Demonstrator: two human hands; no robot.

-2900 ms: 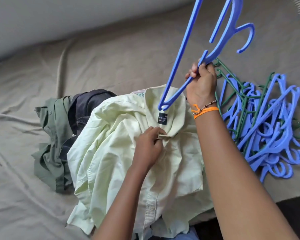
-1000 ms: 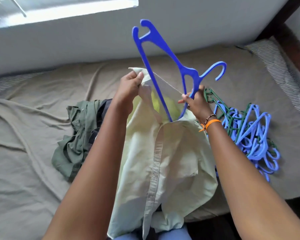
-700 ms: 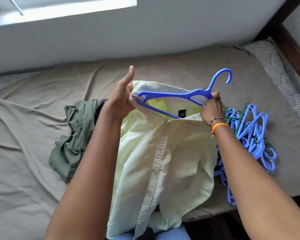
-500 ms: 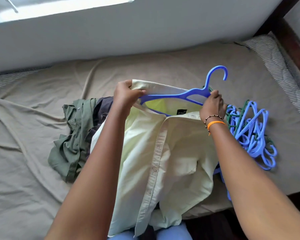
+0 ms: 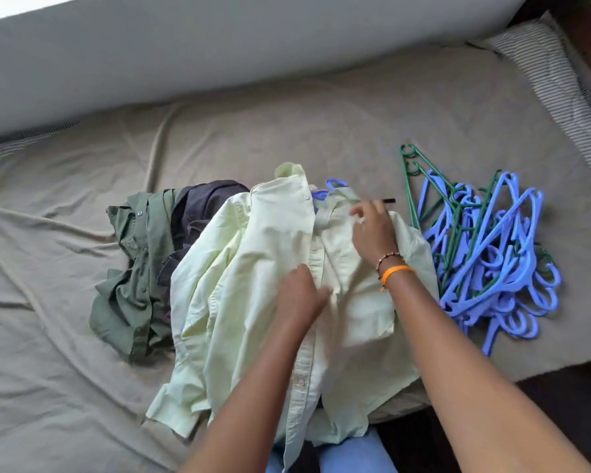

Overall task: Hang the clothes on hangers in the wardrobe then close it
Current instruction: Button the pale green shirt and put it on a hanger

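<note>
1. Now, on the far left you see only the sheet (image 5: 65, 302), wrinkled, and on it the green shirt (image 5: 130, 268) in a crumpled heap, not yet on any hanger.
2. Just beside it, partly under the next garment, lies a dark garment (image 5: 202, 206); it also waits, and I cannot tell what kind of clothing it is.
3. In the middle lies the pale shirt (image 5: 246, 302), front side up on the bed, touching the dark garment. A blue hanger (image 5: 335, 184) shows only as a small loop at the collar, so I judge that it is inside the shirt, but most of it is hidden.
4. Your left hand (image 5: 299, 295) rests on the button strip with fingers bent. Whether it pinches the cloth I cannot tell.
5. Your right hand (image 5: 372, 230) is on the shirt near the collar, fingers mostly straight and blurred; it seems to hold nothing firmly.
6. To the right lies the hanger pile (image 5: 485, 261), blue and green, tangled, just beside the shirt.
7. As for progress, I judge the task is at an early stage: one shirt is half prepared, at least two garments remain, and nothing hangs yet.
8. No wardrobe is in view, so you cannot know from here its state. A small dark strip near your right fingertips is too blurred to name.
</note>
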